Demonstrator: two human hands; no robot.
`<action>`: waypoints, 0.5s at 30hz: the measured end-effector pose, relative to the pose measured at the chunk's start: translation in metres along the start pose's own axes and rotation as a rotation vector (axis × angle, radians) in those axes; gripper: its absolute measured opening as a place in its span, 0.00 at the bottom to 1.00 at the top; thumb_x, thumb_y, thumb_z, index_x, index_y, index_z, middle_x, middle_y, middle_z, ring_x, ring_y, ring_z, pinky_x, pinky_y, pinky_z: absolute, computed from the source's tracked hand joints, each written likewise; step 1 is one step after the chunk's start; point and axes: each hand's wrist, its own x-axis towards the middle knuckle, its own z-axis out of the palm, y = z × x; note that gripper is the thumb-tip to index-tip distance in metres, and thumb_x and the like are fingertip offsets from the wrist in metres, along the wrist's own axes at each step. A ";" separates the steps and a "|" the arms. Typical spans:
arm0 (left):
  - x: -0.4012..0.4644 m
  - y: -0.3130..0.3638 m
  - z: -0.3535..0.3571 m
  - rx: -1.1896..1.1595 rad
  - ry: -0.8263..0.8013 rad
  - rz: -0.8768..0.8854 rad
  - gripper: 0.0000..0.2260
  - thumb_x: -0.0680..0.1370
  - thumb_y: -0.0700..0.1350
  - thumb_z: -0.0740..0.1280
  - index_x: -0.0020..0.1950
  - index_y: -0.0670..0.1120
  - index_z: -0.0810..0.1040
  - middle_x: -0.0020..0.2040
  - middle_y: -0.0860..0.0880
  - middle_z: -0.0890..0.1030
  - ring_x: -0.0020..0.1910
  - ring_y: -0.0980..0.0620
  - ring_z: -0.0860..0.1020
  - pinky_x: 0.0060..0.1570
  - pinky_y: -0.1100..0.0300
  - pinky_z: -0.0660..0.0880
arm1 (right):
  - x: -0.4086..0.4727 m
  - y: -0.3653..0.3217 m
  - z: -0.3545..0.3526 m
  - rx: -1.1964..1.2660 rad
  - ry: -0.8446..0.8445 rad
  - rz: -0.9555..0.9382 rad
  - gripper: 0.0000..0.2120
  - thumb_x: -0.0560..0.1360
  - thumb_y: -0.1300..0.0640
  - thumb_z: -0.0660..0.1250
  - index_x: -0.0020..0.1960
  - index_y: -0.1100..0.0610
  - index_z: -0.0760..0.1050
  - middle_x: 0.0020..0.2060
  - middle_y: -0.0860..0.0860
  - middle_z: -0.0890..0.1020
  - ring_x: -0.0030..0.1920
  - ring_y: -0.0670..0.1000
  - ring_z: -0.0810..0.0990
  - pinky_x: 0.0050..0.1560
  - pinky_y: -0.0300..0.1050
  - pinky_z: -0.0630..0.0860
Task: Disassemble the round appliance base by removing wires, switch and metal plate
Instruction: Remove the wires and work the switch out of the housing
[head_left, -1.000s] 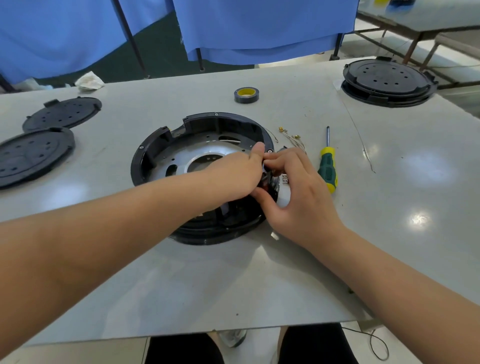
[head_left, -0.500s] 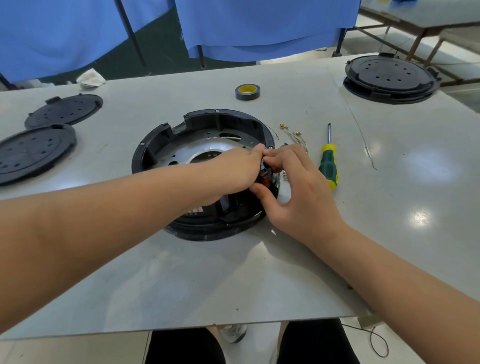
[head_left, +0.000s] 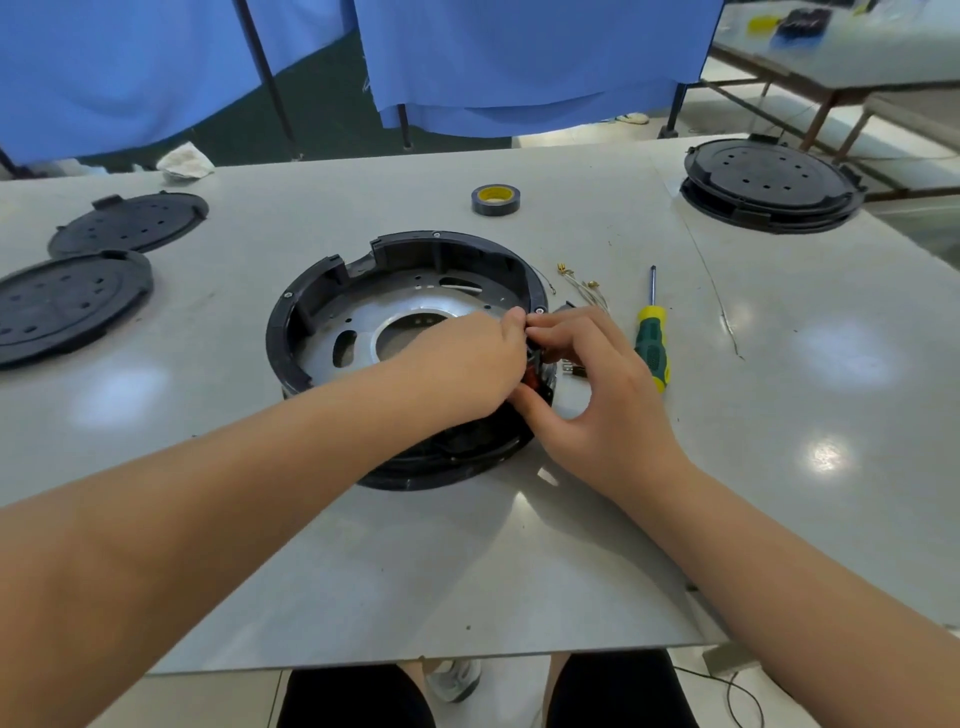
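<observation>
The base (head_left: 410, 358), a black ring with a notched wall, lies open side up at mid-table (head_left: 363, 561), well in from the near edge. Inside it sits the metal plate (head_left: 358, 332), perforated, with a round central hole. Both hands meet at the ring's right wall. The left hand (head_left: 467, 364) reaches across the plate, fingers curled down onto the switch (head_left: 531, 382), a small part with red showing, set in the wall. The right hand (head_left: 597, 384) comes from outside the ring, thumb below and fingertips above, pinching the same switch. Loose wires (head_left: 582, 286) with brass terminals lie just beyond the right hand, apart from the ring. A screwdriver (head_left: 652, 343) lies beside that hand, tip pointing away. A tape roll (head_left: 495, 199) sits farther back. Two flat black covers (head_left: 72, 306) rest near the left edge; stacked covers (head_left: 769, 182) occupy the far right corner. Bare tabletop extends before the ring and to its right.
</observation>
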 end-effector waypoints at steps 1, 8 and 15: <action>0.000 -0.001 0.000 -0.016 -0.020 0.001 0.17 0.84 0.45 0.46 0.52 0.43 0.73 0.36 0.45 0.72 0.48 0.40 0.78 0.47 0.49 0.74 | 0.000 0.000 0.000 0.006 -0.004 0.001 0.16 0.68 0.59 0.76 0.50 0.66 0.76 0.52 0.55 0.80 0.53 0.52 0.79 0.52 0.45 0.77; 0.007 -0.005 -0.004 -0.010 -0.062 0.040 0.24 0.84 0.53 0.44 0.36 0.47 0.70 0.33 0.48 0.74 0.32 0.54 0.72 0.31 0.60 0.63 | 0.000 -0.001 0.000 -0.012 -0.006 0.004 0.17 0.68 0.58 0.77 0.50 0.66 0.76 0.51 0.55 0.80 0.53 0.50 0.78 0.53 0.41 0.76; 0.002 -0.003 -0.003 -0.048 -0.021 0.045 0.21 0.84 0.50 0.45 0.34 0.45 0.63 0.30 0.48 0.71 0.29 0.53 0.69 0.29 0.58 0.62 | 0.000 -0.002 -0.002 -0.007 -0.036 -0.002 0.17 0.68 0.58 0.76 0.52 0.65 0.76 0.53 0.55 0.79 0.53 0.51 0.79 0.53 0.45 0.77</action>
